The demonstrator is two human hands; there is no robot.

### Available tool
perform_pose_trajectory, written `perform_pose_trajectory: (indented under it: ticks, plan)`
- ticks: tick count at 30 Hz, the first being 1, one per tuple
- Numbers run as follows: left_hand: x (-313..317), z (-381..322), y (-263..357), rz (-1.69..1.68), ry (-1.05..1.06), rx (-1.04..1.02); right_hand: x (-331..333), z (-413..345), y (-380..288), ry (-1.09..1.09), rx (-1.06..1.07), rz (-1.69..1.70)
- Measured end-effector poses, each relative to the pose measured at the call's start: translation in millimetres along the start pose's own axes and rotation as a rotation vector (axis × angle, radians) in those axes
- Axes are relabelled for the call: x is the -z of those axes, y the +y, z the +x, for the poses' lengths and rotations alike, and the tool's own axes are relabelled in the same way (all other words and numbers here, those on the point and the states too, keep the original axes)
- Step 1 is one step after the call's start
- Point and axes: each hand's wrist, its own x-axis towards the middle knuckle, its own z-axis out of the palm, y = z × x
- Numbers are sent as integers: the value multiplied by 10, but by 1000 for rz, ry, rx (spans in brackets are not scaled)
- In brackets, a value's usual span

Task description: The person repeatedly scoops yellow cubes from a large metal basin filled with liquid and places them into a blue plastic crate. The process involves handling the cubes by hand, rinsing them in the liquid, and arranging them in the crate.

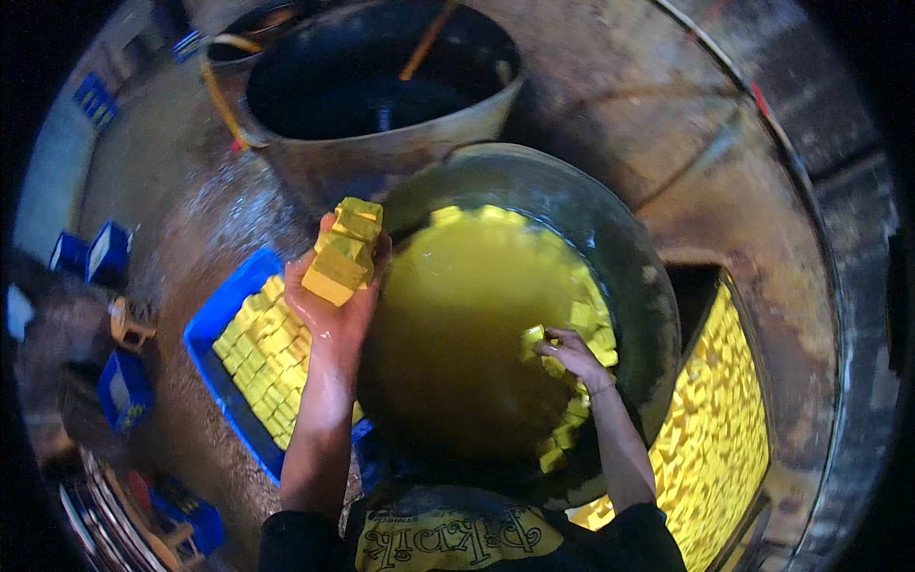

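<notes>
Several yellow blocks [342,250] are stacked in a row on my left hand [336,293], which is raised between a blue crate and a large round pan. My right hand [572,352] grips a wet yellow block [533,334] at the surface of the cloudy yellow liquid [457,343]. More yellow blocks [593,314] lie along the right and far edges of the liquid in the round pan [658,307]. Rows of yellow blocks [261,357] fill the blue plastic crate [236,422] at the left, partly hidden by my left forearm. What the blocks are made of cannot be told.
A large dark vat [386,136] with a stick [429,39] in it stands beyond the pan. At the right is a big container [765,400] heaped with yellow blocks. Blue crates [125,390] and a small stool [132,325] stand on the wet floor at the left.
</notes>
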Motion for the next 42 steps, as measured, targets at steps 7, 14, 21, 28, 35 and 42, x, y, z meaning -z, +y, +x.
perform_pose_trajectory:
  ticks: [7, 14, 21, 28, 35, 42]
  plan:
    - [734, -562, 732, 95, 247, -185, -1394, -492, -2659, -441, 435, 247]
    - [1303, -1194, 891, 59, 411, -101, -2584, -424, -3050, -375, 651, -261]
    - [1930, -1799, 1202, 20, 529, -18, -3408, -672, -2909, -421, 754, -273]
    - [2251, -2081, 1535, -10, 684, 201, -4081, -429, -2533, -870, 158, -202]
    - [2538, -2202, 2286, 213, 749, -82, -4934, -211, -2225, -974, -335, 206]
    - [2893, -2405, 2946, 1208, 828, -165, -5932, -584, -1396, -677, 123, -984]
